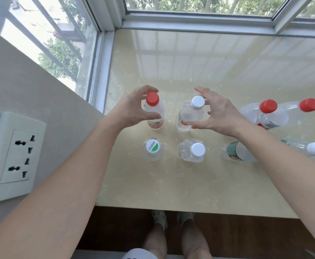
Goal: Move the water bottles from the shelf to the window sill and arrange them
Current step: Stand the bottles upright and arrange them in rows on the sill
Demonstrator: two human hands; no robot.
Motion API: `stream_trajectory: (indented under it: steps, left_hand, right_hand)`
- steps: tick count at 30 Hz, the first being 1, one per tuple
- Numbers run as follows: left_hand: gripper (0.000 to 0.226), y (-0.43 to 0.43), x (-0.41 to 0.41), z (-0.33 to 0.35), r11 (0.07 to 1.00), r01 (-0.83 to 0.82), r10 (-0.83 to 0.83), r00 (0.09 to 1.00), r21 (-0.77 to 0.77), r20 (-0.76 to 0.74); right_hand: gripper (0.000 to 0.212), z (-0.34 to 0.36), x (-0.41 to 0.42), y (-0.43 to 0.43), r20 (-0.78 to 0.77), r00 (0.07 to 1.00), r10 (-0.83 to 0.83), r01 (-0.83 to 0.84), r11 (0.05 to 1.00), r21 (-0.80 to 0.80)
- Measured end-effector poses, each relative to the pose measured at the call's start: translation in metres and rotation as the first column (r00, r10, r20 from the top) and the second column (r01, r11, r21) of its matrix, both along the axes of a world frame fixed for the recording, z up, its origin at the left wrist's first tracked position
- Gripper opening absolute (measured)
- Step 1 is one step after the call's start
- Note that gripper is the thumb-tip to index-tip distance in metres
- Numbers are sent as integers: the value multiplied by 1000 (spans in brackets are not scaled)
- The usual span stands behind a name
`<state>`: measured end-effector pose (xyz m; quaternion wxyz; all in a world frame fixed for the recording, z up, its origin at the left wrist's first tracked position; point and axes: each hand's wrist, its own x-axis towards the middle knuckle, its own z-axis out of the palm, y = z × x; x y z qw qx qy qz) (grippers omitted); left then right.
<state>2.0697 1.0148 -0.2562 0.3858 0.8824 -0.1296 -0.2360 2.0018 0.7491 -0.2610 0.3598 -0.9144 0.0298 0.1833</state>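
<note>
The left hand (134,109) wraps around a red-capped bottle (154,111) near its top. The right hand (216,113) is open wide around a white-capped bottle (190,114), with the fingers close to it but not squeezing. Both bottles stand on the window sill (171,184). Six more bottles stand there too, so there are two rows of four. The back row has two more red caps on the right. It looks like most of the moving is done. What is left seems to be lining them up neatly. The shelf is not in view.
</note>
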Motion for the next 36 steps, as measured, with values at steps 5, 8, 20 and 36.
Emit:
stream_trajectory:
  steps: [5,8,20,36]
  left_hand:
    - [72,5,-5,47,976,100,-135,976,195,173]
    - [71,-5,-18,87,942,136,-222,938,306,267]
    - [61,-160,-70,129,900,265,-390,845,345,366]
    - [69,-275,-77,34,961,39,-66,994,274,88]
  right_hand:
    - [94,55,-28,-19,82,984,159,-131,951,-279]
    - [73,101,-54,-50,165,966,200,-120,909,-399]
    - [59,131,-107,-240,168,985,-40,119,863,-492]
    - [77,-2,-61,-248,-37,991,-129,125,986,-107]
